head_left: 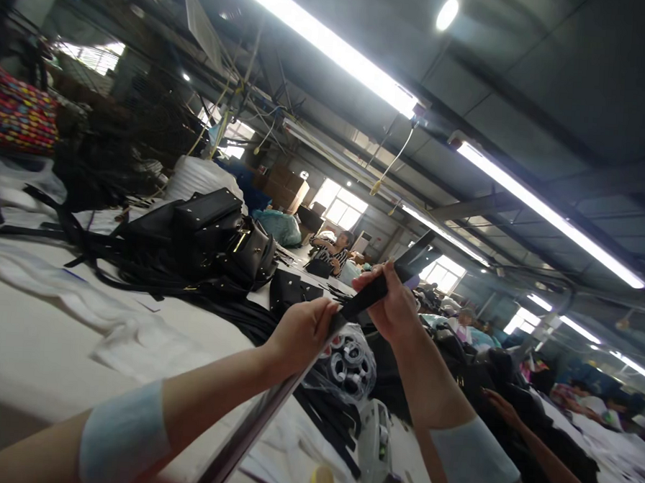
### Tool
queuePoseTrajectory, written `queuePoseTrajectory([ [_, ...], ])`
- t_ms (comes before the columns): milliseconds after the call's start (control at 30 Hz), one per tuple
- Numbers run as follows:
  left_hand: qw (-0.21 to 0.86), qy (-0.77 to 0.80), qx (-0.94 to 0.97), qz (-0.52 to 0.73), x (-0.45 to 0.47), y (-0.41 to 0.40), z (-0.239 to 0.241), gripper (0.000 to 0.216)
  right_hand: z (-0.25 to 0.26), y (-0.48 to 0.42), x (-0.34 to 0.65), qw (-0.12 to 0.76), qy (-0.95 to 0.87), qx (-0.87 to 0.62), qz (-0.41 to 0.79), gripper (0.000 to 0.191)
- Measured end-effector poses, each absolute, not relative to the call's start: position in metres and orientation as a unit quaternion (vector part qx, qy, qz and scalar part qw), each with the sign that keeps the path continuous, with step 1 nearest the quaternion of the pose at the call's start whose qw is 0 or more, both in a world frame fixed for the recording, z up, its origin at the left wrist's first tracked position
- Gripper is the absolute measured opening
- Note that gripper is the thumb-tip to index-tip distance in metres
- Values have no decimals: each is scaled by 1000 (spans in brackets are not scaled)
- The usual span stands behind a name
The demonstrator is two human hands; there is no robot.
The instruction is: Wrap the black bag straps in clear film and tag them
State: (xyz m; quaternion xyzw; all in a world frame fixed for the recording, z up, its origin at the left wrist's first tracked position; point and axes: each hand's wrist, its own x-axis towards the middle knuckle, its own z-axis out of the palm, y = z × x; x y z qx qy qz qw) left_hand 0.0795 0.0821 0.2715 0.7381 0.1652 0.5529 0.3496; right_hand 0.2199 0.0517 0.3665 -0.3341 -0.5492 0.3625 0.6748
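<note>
A long flat black strap (pixel 367 296) runs slantwise between my hands, rising to the upper right and trailing down toward the bottom of the view. My left hand (pixel 302 335) pinches it at the middle of the view, fingers closed. Higher up and to the right, my right hand (pixel 393 306) grips the same strap, thumb and fingers pressed on it. Just behind the strap lies a clear plastic bag of ring-shaped rolls (pixel 351 365). Black straps (pixel 327 422) are piled on the table below my hands.
Black handbags (pixel 209 239) with gold fittings are heaped at the left on the white-covered table (pixel 21 319). A pale device (pixel 375 439) and a yellow round object (pixel 321 481) stand near the front. Another person's arm (pixel 534 433) reaches in at the right; a person (pixel 330 253) sits farther back.
</note>
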Motion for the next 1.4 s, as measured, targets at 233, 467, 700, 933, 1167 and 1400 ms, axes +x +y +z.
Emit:
queuePoseTrajectory([
  [233, 270, 140, 755, 581, 93, 85, 289, 44, 348, 39, 200, 612, -586, -380, 372, 37],
  [467, 282, 189, 770, 540, 96, 73, 273, 41, 398, 45, 229, 705, -555, -358, 258, 35],
  [700, 350, 147, 733, 564, 93, 75, 288, 43, 364, 44, 205, 666, -584, -388, 255, 45],
  [933, 276, 152, 738, 597, 93, 73, 296, 41, 371, 37, 199, 634, -640, -403, 160, 40],
  [1167, 257, 167, 715, 629, 90, 69, 302, 41, 360, 37, 196, 582, -683, -428, 106, 38],
  [1400, 231, 212, 681, 661, 71, 80, 300, 41, 309, 21, 205, 505, -670, -425, 340, 38],
])
